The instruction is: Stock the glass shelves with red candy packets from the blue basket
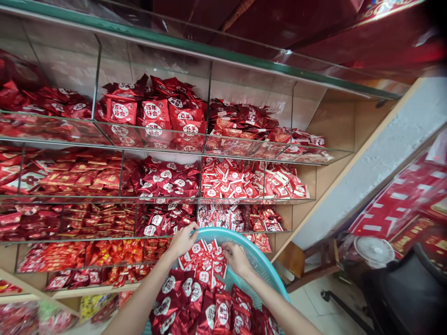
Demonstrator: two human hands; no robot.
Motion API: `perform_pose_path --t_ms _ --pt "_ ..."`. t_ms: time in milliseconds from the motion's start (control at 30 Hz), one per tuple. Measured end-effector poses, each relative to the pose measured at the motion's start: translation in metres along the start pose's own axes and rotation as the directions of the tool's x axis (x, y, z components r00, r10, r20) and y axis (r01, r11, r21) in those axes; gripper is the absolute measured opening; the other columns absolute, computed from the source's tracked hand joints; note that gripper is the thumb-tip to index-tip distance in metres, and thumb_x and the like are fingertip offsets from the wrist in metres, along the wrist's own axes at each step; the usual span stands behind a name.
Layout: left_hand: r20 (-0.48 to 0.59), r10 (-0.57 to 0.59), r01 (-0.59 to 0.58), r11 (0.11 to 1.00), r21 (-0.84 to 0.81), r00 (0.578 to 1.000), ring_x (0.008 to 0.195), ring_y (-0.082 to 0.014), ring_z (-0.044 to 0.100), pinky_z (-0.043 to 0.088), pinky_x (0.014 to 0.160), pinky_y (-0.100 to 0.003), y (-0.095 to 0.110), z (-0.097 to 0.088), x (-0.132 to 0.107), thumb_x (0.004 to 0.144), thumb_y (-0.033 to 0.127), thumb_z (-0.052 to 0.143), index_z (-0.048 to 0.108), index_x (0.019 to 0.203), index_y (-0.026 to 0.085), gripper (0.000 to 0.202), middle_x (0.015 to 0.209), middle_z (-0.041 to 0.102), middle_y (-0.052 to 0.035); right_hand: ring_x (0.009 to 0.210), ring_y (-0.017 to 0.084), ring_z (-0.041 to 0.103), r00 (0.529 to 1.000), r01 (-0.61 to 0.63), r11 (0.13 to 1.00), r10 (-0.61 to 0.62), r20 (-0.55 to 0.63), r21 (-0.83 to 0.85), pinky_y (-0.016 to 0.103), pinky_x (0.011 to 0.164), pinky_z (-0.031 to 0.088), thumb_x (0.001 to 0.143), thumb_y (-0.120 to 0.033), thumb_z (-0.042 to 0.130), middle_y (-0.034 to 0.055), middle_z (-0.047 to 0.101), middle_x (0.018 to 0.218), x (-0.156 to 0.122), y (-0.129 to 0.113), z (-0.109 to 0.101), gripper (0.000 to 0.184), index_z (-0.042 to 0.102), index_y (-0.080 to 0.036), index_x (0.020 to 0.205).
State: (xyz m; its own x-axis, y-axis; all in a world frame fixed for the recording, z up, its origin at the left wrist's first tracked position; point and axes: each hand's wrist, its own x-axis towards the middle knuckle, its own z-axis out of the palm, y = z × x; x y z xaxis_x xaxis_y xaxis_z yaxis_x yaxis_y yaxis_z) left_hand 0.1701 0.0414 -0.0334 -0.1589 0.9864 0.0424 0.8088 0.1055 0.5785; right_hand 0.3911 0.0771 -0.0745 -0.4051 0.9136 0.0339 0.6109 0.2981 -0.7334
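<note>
A turquoise plastic basket point(270, 265) is before me, loaded with small light-red candy packets point(206, 263) at the far side and larger dark-red packets point(185, 298) nearer me. My left hand point(184, 239) is at the basket's far left rim, its fingers and thumb bent around the edge. Inside the basket, my right hand point(237, 258) is at the right edge of the small packets, with its fingers curled together. Whatever lies between those fingers is hidden.
Glass-fronted shelves point(157, 200) with dividers rise ahead, their compartments filled with red packets. Colourful bags point(94, 304) lie at the lower left. On the right are a wooden stool point(314, 265), a black chair point(408, 288) and a white fan-like round object point(374, 250).
</note>
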Motion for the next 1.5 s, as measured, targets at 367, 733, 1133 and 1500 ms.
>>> perform_pose_path --t_ms 367,733,1133,1500 --pt "0.009 0.014 -0.014 1.000 0.009 1.000 0.068 -0.0119 0.056 0.034 0.062 -0.020 -0.001 -0.001 0.000 0.081 0.035 0.039 0.053 0.093 0.028 0.020 0.076 0.063 0.0029 0.063 0.014 0.053 0.845 0.349 0.914 -0.403 -0.351 -0.208 0.024 0.061 0.038 0.085 -0.032 0.036 0.0022 0.059 0.072 0.016 -0.108 -0.112 0.026 0.057 -0.019 0.077" --pt "-0.001 0.014 -0.014 1.000 0.018 1.000 0.070 -0.0119 0.056 0.032 0.060 -0.020 0.002 -0.003 -0.001 0.081 0.036 0.039 0.052 0.091 0.027 0.019 0.080 0.063 0.0025 0.078 0.016 0.055 0.956 0.180 0.894 -0.257 -0.140 -0.411 0.025 0.065 0.037 0.067 -0.034 0.061 0.0049 0.060 0.085 0.099 -0.140 -0.139 0.027 0.053 -0.018 0.087" --pt "-0.018 0.061 -0.061 0.998 0.015 0.998 0.067 -0.0117 0.055 0.032 0.061 -0.019 -0.004 0.000 0.000 0.081 0.036 0.038 0.051 0.090 0.027 0.018 0.073 0.061 0.0035 0.078 0.015 0.056 0.981 0.062 0.988 -0.086 -0.172 -0.138 0.024 0.063 0.040 0.057 -0.041 0.068 0.0065 0.058 0.092 0.103 -0.147 -0.136 0.054 0.046 -0.016 0.099" --pt "-0.006 0.046 -0.046 0.998 0.032 0.999 0.065 -0.0111 0.055 0.031 0.058 -0.019 -0.006 0.001 0.001 0.082 0.038 0.037 0.051 0.091 0.027 0.020 0.075 0.062 0.0035 0.040 0.005 0.044 0.974 -0.203 0.778 0.094 0.208 0.594 0.015 0.037 0.034 0.055 -0.018 0.075 -0.0067 0.050 0.048 0.095 -0.153 -0.160 0.049 0.047 -0.017 0.095"
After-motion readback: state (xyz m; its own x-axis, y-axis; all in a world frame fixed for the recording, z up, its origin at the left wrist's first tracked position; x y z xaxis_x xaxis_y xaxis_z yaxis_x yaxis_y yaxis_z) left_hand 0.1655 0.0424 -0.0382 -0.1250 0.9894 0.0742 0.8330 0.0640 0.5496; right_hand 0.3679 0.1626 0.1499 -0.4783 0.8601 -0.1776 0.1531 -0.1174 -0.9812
